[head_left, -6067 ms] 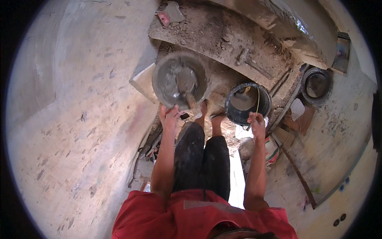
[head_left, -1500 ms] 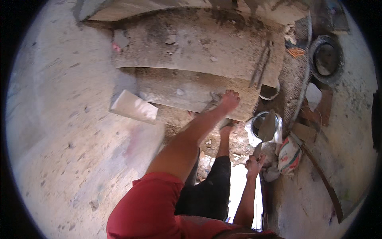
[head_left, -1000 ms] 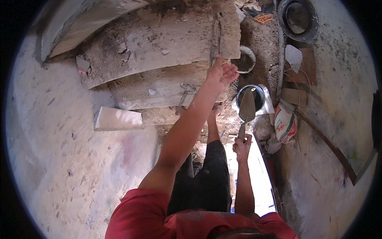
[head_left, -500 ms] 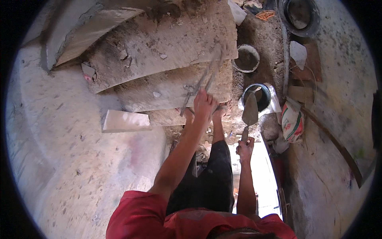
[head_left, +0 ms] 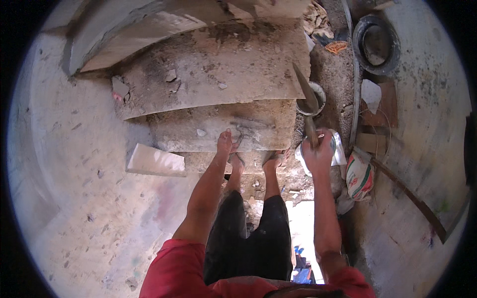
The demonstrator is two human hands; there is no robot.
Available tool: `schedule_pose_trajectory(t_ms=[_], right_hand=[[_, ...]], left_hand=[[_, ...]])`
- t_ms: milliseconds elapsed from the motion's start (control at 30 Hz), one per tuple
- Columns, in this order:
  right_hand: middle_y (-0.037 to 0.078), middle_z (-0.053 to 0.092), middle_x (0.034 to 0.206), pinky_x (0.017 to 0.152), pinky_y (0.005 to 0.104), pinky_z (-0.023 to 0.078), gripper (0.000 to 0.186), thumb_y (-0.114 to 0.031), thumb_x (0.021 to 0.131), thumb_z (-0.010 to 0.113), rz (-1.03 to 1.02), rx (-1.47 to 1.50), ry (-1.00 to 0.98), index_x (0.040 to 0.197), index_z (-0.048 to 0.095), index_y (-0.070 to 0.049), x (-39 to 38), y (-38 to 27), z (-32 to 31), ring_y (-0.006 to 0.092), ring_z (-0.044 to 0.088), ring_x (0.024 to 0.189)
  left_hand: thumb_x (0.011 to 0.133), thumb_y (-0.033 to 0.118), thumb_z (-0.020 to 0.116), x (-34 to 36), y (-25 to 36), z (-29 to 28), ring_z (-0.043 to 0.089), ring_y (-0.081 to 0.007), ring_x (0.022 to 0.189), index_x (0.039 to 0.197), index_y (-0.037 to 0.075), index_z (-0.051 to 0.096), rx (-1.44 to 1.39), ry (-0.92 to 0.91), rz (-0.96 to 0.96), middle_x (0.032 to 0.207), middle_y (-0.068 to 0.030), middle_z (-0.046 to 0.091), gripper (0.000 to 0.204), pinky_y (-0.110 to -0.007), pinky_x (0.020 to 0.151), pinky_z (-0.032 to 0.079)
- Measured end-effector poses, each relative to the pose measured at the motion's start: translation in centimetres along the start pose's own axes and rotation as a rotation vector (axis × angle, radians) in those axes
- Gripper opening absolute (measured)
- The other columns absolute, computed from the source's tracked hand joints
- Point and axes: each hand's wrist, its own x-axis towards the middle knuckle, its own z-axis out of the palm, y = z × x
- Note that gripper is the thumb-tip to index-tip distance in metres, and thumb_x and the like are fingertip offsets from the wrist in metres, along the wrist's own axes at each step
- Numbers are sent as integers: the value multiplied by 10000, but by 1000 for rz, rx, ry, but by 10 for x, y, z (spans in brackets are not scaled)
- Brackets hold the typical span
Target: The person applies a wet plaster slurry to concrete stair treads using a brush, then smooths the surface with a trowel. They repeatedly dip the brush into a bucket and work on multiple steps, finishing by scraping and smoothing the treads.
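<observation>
My right hand point(head_left: 318, 151) is closed round the handle of a pointed trowel point(head_left: 308, 94). The blade tilts up and away, overlapping a small round bucket point(head_left: 319, 99) behind it. Low over the nearer step, my left hand point(head_left: 225, 143) has its fingers at the handle of a long, thin grey tool point(head_left: 253, 123), whose exact kind is unclear. That tool is at the dusty surface of the step point(head_left: 184, 130). Below my right hand, a second bucket point(head_left: 325, 141) is mostly hidden.
A higher step point(head_left: 208, 84) carries loose chips. A pale block point(head_left: 156, 160) rests at the left by the wall. To the right are a printed sack point(head_left: 359, 175), a dark round tub point(head_left: 376, 45) and a long curved strip point(head_left: 412, 196). My feet point(head_left: 273, 161) stand before the step.
My left hand has come down and left, lowering the thin tool to the step. My right hand has moved up and forward with the trowel, whose blade now points toward the upper left.
</observation>
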Motion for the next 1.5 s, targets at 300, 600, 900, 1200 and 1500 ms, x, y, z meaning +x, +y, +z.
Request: schedule_pose_trajectory(t_ms=[300, 600, 900, 1200, 1500], right_hand=[[327, 707, 886, 754, 603, 551, 530, -414, 1045, 550, -35, -312, -56, 1342, 517, 24, 77, -132, 124, 514, 707, 867], [309, 707, 863, 722, 614, 543, 477, -391, 1040, 551, -99, -318, -66, 1245, 529, 39, 41, -203, 150, 522, 696, 830], [292, 701, 798, 650, 601, 537, 417, -369, 1037, 567, -384, -402, -214, 1165, 538, 27, -4, -264, 242, 522, 688, 768], [309, 691, 809, 667, 630, 521, 377, -340, 1023, 602, -374, -344, -152, 1168, 543, 3, -6, -292, 278, 548, 671, 786], [308, 689, 795, 669, 626, 526, 423, -368, 1027, 599, -423, -423, -139, 1219, 565, 7, 7, -311, 279, 537, 676, 765]], left_hand=[[838, 687, 692, -282, -76, -74, 583, -525, 1291, 1606, 66, 306, 770, -234, -131, 1406, -427, 516, 1060, -591, 1083, 466], [776, 642, 789, -328, -17, -72, 632, -459, 1195, 1668, 86, 54, 967, -207, -527, 1358, -323, 532, 1283, -601, 950, 530], [812, 611, 750, -320, -30, -84, 621, -489, 1182, 1647, 57, 154, 1017, -134, -485, 1362, -325, 516, 1166, -620, 932, 527], [798, 601, 756, -309, -28, -94, 596, -542, 1220, 1640, 72, 203, 925, -124, -530, 1471, -352, 446, 1138, -659, 976, 495], [731, 546, 834, -306, -25, -106, 626, -486, 1151, 1635, 71, 220, 887, -62, -485, 1396, -309, 490, 1192, -591, 984, 503]])
